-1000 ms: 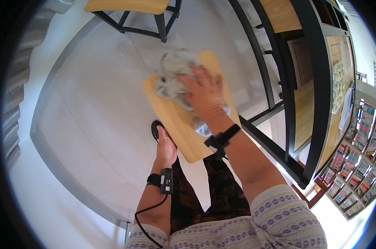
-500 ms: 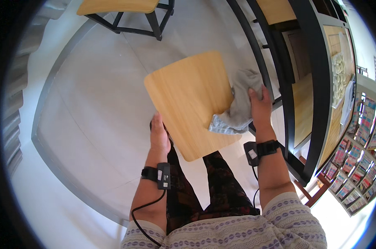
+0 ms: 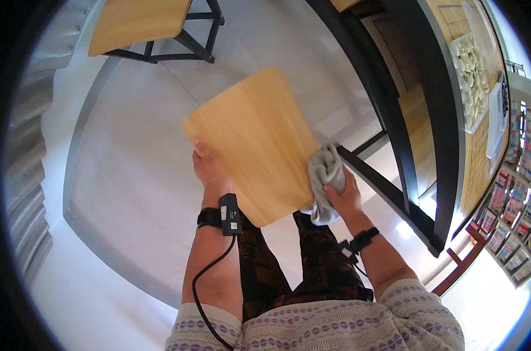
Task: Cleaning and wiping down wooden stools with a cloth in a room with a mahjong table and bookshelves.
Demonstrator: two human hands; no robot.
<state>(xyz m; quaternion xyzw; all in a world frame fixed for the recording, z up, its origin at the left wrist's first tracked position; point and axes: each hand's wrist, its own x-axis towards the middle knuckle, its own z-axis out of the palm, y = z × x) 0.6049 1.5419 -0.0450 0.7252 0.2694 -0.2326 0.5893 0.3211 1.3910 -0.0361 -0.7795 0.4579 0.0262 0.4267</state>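
Gripped wooden panel [image 3: 251,149], above floor [image 3: 131,140], by left edge with left hand [image 3: 209,167]. Applied grey cloth [image 3: 324,175], grasped in right hand [image 3: 347,196], to right edge. Saw tray [image 3: 470,128] of pale pieces [image 3: 471,73] on tabletop [image 3: 474,175], farther right.

From the wearer's head, through the left fisheye, we look down over the knit top [image 3: 336,323] at the left hand [image 3: 209,167] and right hand [image 3: 347,196], both near; our wide view reaches the floor [image 3: 136,146] and, bent at the right rim, the bookshelves [image 3: 518,210].
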